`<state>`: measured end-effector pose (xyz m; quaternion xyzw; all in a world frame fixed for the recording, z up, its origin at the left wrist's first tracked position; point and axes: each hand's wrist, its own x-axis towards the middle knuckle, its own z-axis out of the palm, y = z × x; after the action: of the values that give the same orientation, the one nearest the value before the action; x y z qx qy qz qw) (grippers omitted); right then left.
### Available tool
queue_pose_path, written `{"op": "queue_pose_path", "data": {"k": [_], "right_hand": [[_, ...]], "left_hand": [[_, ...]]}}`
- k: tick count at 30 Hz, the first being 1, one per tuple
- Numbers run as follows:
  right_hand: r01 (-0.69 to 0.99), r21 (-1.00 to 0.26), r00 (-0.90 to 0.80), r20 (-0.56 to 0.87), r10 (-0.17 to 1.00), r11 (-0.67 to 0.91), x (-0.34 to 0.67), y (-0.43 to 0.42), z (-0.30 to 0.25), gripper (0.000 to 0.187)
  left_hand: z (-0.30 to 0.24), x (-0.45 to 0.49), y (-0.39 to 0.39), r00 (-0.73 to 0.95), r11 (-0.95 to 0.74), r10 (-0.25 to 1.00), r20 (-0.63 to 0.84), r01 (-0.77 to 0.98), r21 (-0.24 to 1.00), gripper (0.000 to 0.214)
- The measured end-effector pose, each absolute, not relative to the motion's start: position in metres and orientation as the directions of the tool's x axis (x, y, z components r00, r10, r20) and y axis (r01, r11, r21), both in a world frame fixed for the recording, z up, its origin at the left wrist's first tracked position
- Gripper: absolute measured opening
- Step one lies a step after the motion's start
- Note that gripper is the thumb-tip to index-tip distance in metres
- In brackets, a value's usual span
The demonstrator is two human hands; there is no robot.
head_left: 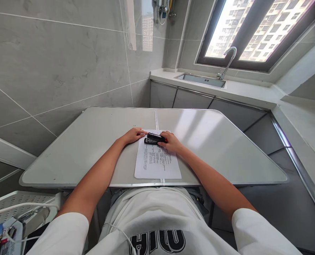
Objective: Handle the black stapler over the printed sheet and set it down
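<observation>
A printed sheet of paper (157,163) lies on the grey folding table (213,141), near its front edge. A black stapler (154,138) sits across the top of the sheet. My right hand (171,141) is closed over the stapler's right end. My left hand (133,135) lies flat at the sheet's top left corner, fingers stretched out and touching the stapler's left end.
Beyond the table a white counter holds a steel sink (201,80) with a tap (228,62) under a window. A tiled wall runs along the left. A white wire rack (16,209) with cables and small items stands at the lower left.
</observation>
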<state>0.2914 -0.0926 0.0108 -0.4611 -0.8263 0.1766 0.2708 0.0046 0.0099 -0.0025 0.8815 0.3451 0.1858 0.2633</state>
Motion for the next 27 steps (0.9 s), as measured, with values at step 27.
{"op": "queue_pose_path", "data": {"k": [27], "right_hand": [[0.522,-0.790,-0.075,0.334,0.939,0.323,0.312,-0.100,0.034,0.046]], "left_hand": [[-0.005,0.002,0.011,0.677,-0.598,0.723,0.137,0.515,0.614,0.038]]}}
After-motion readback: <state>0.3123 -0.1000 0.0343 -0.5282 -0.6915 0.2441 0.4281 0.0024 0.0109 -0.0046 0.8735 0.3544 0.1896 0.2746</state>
